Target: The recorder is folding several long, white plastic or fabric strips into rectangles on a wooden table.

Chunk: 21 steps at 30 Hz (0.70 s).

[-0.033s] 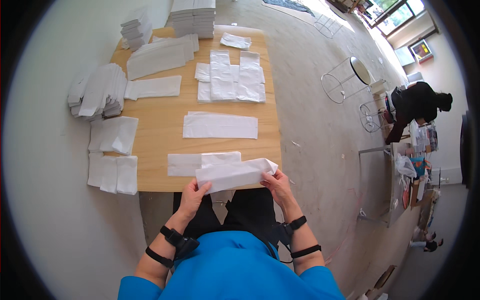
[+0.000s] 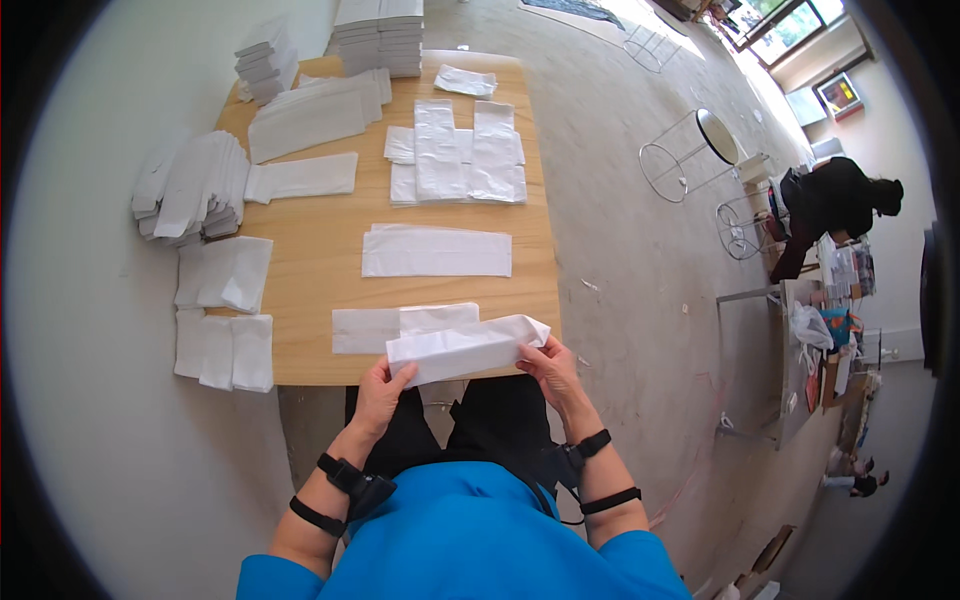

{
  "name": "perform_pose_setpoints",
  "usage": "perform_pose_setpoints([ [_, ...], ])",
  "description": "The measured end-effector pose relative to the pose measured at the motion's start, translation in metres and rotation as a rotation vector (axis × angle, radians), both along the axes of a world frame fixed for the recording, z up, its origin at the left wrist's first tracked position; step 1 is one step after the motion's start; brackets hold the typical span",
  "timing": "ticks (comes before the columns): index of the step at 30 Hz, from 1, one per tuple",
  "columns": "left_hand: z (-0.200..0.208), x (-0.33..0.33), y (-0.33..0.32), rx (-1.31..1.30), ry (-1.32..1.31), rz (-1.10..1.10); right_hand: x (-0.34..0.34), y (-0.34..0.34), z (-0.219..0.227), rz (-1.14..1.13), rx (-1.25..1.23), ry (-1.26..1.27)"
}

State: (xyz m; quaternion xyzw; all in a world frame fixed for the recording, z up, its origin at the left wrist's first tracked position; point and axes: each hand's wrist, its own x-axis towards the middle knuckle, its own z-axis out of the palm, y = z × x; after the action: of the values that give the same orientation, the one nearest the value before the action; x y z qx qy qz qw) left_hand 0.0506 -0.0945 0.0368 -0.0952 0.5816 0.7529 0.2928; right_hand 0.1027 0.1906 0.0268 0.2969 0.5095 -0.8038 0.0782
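Between my two hands is a long white paper bag (image 2: 455, 352), held at the table's near edge. Its left end is pinched by my left hand (image 2: 378, 396), thumb on top. My right hand (image 2: 551, 370) grips it near the right end, where the paper is folded and stands up in a point. Partly beneath the held bag, another flat white paper piece (image 2: 365, 331) lies on the wooden table (image 2: 310, 285). Just beyond that is a small flat stack of white paper bags (image 2: 437, 252).
Crossed stacks of folded bags (image 2: 435, 150) lie farther back. Tall white stacks (image 2: 378, 40) and fanned piles (image 2: 205, 185) line the far and left sides, with folded ones (image 2: 235, 350) at the left edge. Off to the right are a stool (image 2: 716, 137) and a person in black (image 2: 840, 205).
The view has shifted very slightly. Both hands keep their hold on the paper bag, and its raised right end looks tilted a little differently.
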Motion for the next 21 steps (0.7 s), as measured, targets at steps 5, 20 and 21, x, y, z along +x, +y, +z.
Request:
perform_pose_setpoints([
  [5, -0.004, -0.008, -0.008, -0.063, 0.025, -0.040, -0.008, -0.014, 0.002, 0.012, 0.027, -0.070],
  [20, -0.006, -0.028, 0.004, -0.372, 0.012, 0.148, -0.006, 0.003, -0.026, -0.113, 0.538, 0.025],
  [21, -0.010, -0.032, 0.007, -0.380, 0.054, 0.170, -0.008, 0.004, -0.031, -0.131, 0.539, 0.032],
])
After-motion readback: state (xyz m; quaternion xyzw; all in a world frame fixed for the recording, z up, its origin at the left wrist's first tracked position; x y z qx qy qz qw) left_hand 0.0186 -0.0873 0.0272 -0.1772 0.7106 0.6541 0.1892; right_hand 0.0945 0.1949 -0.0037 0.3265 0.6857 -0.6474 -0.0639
